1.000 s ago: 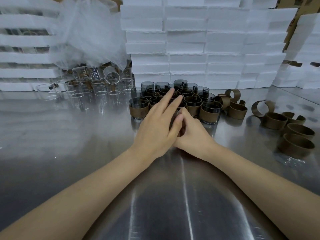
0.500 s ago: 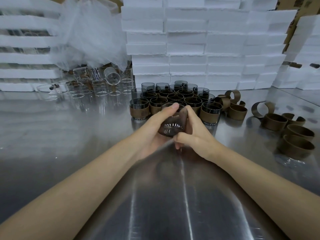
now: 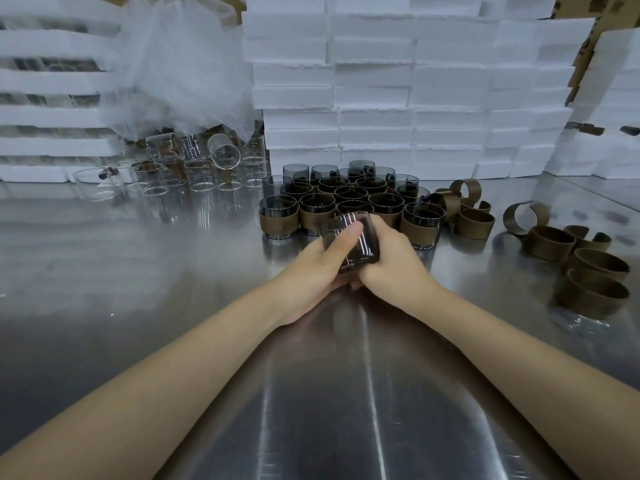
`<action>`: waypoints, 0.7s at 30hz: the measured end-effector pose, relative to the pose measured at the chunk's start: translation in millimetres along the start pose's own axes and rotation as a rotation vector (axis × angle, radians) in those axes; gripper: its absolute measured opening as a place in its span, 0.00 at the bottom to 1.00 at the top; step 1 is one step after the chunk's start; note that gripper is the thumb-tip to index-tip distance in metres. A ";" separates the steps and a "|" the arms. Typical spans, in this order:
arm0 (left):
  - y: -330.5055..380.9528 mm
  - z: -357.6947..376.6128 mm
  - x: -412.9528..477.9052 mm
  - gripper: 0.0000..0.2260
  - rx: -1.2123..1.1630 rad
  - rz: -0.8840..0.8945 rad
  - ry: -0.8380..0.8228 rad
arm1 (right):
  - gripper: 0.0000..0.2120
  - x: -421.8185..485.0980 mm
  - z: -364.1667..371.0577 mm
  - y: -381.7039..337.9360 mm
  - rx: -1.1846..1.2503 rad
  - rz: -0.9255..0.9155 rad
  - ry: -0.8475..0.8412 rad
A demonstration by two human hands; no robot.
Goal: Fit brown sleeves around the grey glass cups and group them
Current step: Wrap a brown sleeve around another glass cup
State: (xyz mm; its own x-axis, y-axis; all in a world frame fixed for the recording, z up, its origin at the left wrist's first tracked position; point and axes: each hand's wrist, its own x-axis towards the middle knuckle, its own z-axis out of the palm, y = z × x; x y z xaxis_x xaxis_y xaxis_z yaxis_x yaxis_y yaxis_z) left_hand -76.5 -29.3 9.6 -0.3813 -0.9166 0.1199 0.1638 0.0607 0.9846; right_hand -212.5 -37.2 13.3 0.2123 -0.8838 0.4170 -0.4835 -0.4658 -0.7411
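Both hands hold one grey glass cup [image 3: 362,242] just above the steel table, tilted with its rim away from me. My left hand [image 3: 320,263] grips it from the left, thumb lying across its side. My right hand [image 3: 391,258] wraps it from the right. Whether a sleeve sits on this cup is hidden by the fingers. Right behind it stands a cluster of several grey cups wearing brown sleeves [image 3: 349,202], with a few bare grey cups [image 3: 294,173] at its back. Loose brown sleeves [image 3: 474,223] lie to the cluster's right.
More brown sleeves [image 3: 592,289] sit at the right edge of the steel table [image 3: 173,306]. Clear glass cups [image 3: 194,168] stand at the back left under crumpled plastic wrap [image 3: 183,64]. White foam boxes [image 3: 415,81] are stacked along the back.
A second ago both hands were reaching into the cluster's front. They have since lifted a grey cup out, drawn it toward me and tilted it, and the left thumb now lies over it.
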 end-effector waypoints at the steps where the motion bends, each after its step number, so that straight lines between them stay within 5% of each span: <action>1: -1.6 1.6 -0.6 0.23 0.018 0.024 0.010 | 0.14 0.3 -2.5 -1.8 -0.059 -0.007 0.024; 4: -4.8 6.5 -1.8 0.18 0.089 0.118 0.053 | 0.04 0.6 -9.5 -5.9 -0.317 0.000 0.083; 7: -5.1 10.2 -2.5 0.20 0.155 0.192 0.114 | 0.12 -0.8 -10.7 -7.7 -0.466 0.033 0.157; 11: -5.0 16.0 -0.6 0.34 0.072 0.301 0.254 | 0.17 -3.2 -6.6 -11.3 -0.095 -0.012 0.239; 16: -1.9 6.4 4.6 0.25 0.209 0.340 0.456 | 0.19 -7.2 10.4 -24.9 0.339 -0.001 0.271; 19: -7.1 4.6 2.6 0.22 0.376 0.306 0.386 | 0.18 -14.6 21.4 -28.0 0.394 -0.010 0.234; 21: -11.5 9.3 0.2 0.17 0.441 0.301 0.239 | 0.15 -16.2 19.5 -30.3 0.493 0.021 0.352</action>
State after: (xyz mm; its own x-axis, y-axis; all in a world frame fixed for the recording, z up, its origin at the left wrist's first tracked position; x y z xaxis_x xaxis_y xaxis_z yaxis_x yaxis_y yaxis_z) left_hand -86.9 -26.5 -0.5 -0.1527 -0.8942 0.4208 -0.1806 0.4439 0.8777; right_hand -184.8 -9.6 18.7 -0.1275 -0.8644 0.4864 -0.0160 -0.4885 -0.8724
